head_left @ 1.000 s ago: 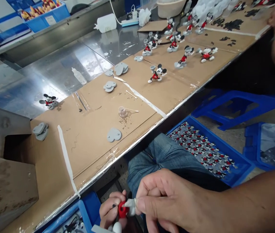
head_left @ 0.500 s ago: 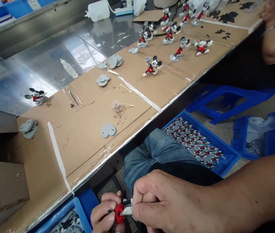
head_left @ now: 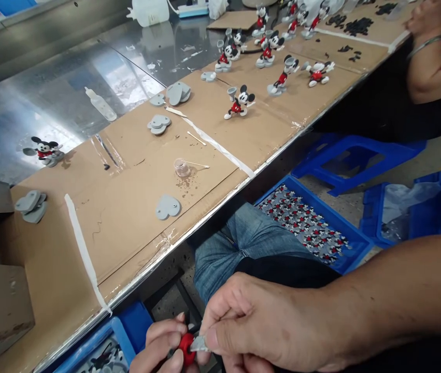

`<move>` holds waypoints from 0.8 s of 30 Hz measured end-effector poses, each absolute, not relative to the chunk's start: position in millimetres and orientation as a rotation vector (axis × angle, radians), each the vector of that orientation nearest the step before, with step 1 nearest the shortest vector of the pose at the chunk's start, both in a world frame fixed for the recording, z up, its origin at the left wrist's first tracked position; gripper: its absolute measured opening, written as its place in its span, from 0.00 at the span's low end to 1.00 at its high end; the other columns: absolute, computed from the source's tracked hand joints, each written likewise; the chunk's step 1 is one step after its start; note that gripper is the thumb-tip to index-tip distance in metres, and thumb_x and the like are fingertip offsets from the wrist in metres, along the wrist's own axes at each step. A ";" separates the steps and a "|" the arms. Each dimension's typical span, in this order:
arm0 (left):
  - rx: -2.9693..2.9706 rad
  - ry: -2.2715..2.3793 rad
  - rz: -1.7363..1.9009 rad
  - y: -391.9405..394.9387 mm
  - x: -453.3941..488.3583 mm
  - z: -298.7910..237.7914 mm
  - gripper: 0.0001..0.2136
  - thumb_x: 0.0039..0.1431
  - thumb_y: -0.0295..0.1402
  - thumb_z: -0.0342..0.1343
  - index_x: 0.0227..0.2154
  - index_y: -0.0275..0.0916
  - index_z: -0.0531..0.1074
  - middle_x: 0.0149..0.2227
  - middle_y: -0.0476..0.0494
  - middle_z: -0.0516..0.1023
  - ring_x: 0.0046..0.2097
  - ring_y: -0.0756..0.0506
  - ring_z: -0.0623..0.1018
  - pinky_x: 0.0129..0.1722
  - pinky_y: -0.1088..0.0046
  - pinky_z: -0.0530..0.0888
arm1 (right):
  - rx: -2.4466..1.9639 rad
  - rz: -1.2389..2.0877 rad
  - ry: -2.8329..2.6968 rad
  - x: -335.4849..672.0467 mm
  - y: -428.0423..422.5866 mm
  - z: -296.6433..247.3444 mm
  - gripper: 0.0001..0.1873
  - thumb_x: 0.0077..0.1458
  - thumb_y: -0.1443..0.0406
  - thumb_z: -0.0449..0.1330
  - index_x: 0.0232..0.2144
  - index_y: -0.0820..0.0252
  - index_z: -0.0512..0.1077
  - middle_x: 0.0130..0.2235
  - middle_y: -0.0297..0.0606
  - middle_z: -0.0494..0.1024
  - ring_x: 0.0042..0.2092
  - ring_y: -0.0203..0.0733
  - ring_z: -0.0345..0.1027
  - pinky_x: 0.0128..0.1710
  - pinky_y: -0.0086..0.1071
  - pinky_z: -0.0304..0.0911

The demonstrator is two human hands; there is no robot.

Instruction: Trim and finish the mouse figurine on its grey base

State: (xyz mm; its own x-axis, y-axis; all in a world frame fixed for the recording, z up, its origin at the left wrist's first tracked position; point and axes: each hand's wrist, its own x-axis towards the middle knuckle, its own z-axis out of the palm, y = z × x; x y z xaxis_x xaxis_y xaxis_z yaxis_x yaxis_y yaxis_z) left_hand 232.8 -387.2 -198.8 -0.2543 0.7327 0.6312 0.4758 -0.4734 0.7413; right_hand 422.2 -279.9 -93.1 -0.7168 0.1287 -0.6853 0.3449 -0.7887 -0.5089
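Observation:
At the bottom of the head view, my left hand (head_left: 161,344) is closed around a red figurine body (head_left: 186,348) with thin black limbs, most of it hidden by the fingers. My right hand (head_left: 251,324) pinches a small pale knife blade (head_left: 199,343), its tip at a dark hole in the red body. Whether the tip is inside the hole, I cannot tell. Both hands are below the table edge, over my lap. On the cardboard, the nearest piece is a grey heart-shaped base (head_left: 168,207).
Mouse figurines (head_left: 239,102) stand on the cardboard-covered table (head_left: 127,228). A small clear cup (head_left: 182,168) with a cotton swab sits mid-table. Blue trays of parts (head_left: 115,331) and figurines (head_left: 306,223) flank my legs. A co-worker's arm (head_left: 430,57) rests at the upper right.
Both hands have moved slightly left in view with the red body and blade. The blade stays at the hole. The whole scene has shifted a little as the camera turned.

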 end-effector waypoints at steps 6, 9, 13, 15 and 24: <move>1.664 1.572 1.986 -401.4 230.0 -236.1 0.09 0.48 0.38 0.67 0.22 0.42 0.74 0.28 0.51 0.76 0.32 0.46 0.79 0.26 0.70 0.80 | 1.139 -2.790 0.848 421.9 -287.0 -94.9 0.10 0.55 0.75 0.52 0.23 0.65 0.65 0.19 0.26 0.66 0.19 0.23 0.50 0.19 0.20 0.43; 1.462 1.554 2.039 -405.1 229.7 -247.7 0.10 0.47 0.40 0.68 0.23 0.42 0.74 0.28 0.51 0.77 0.31 0.46 0.78 0.28 0.68 0.80 | 1.164 -2.820 0.847 421.3 -289.3 -97.1 0.08 0.55 0.74 0.53 0.25 0.65 0.67 0.20 0.27 0.66 0.20 0.24 0.50 0.19 0.21 0.43; 0.977 1.533 2.067 -406.0 241.7 -250.2 0.13 0.41 0.42 0.71 0.21 0.42 0.74 0.25 0.51 0.76 0.29 0.46 0.77 0.31 0.66 0.80 | 1.184 -2.842 0.906 421.8 -286.8 -94.4 0.08 0.57 0.70 0.55 0.26 0.66 0.68 0.20 0.28 0.67 0.19 0.24 0.48 0.19 0.23 0.42; 0.748 1.501 2.047 -404.0 254.5 -245.6 0.13 0.41 0.43 0.72 0.22 0.42 0.75 0.26 0.50 0.76 0.29 0.46 0.77 0.30 0.68 0.79 | 1.140 -2.914 0.925 423.3 -283.0 -90.4 0.08 0.60 0.66 0.56 0.31 0.66 0.69 0.21 0.28 0.67 0.19 0.25 0.48 0.19 0.24 0.42; 0.427 1.262 2.121 -385.1 289.7 -231.4 0.11 0.40 0.46 0.72 0.25 0.52 0.77 0.27 0.59 0.75 0.28 0.52 0.72 0.30 0.77 0.74 | 1.126 -2.988 1.037 425.5 -281.3 -93.5 0.10 0.62 0.64 0.52 0.30 0.63 0.64 0.23 0.33 0.73 0.18 0.25 0.53 0.19 0.20 0.46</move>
State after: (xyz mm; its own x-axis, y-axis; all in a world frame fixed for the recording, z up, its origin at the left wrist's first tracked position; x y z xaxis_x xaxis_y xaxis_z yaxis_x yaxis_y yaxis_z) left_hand 289.7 -385.1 -231.4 -0.7516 0.6584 -0.0391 -0.3483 -0.3458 0.8713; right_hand 425.5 -281.3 -93.5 -0.7546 0.3950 -0.5239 0.0144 -0.7883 -0.6151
